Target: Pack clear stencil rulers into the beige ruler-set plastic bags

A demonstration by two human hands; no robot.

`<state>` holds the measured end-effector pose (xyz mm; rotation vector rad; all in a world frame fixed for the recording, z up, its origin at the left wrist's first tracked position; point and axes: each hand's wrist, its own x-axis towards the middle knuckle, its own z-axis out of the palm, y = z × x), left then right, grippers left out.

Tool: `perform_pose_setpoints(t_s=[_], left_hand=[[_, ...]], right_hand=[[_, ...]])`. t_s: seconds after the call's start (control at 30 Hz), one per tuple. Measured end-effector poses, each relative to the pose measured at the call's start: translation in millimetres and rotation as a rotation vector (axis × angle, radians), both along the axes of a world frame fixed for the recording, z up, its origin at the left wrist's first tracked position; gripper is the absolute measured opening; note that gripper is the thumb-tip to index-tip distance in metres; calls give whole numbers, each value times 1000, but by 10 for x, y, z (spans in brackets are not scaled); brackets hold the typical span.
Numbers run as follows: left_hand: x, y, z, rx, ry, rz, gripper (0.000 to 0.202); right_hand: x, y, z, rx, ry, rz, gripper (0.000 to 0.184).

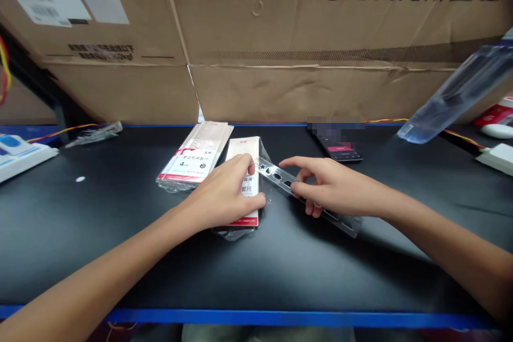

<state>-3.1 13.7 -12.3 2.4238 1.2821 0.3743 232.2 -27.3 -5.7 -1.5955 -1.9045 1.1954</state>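
Observation:
My left hand (226, 192) lies on a white and red ruler-set packet (242, 150) in a clear sleeve, fingers curled over its right edge and holding it down on the black table (120, 224). My right hand (326, 187) pinches a clear plastic stencil ruler (276, 173) that runs from the packet's right edge down to the right. The forefinger points left along the ruler; the other fingers curl over it. A second, similar packet (192, 157) lies just left of the first one.
Large cardboard boxes (280, 37) wall off the back of the table. A phone (340, 150) lies behind my right hand. A clear plastic bag (452, 96) leans at the far right, a white device (20, 152) sits at the left edge, and coloured wires (64, 131) run along the back.

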Motion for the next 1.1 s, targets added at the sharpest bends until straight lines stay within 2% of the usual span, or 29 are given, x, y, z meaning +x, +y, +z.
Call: perform_pose_setpoints(t_s=[0.1, 0.2, 0.43, 0.63, 0.83, 0.97, 1.1], left_hand=[[4, -16, -2, -12, -18, -21, 29], [6, -50, 1, -30, -48, -41, 28], [-13, -100, 32, -35, -107, -87, 15], [-19, -115, 72, -25, -116, -122, 11], [-21, -140, 108, -65, -127, -127, 9], [-21, -140, 113, -66, -135, -119, 9], [-22, -139, 117, -53, -133, -131, 9]], right_hand=[[-41, -7, 49, -39, 203, -44, 54], [-88, -11, 121, -78, 369, -68, 52], [-86, -11, 141, -175, 550, 88, 57], [-23, -4, 119, -297, 511, 249, 62], [4, 21, 43, -356, 464, 259, 77], [24, 34, 58, -328, 404, 353, 87], [55, 28, 93, -204, 193, 414, 110]])
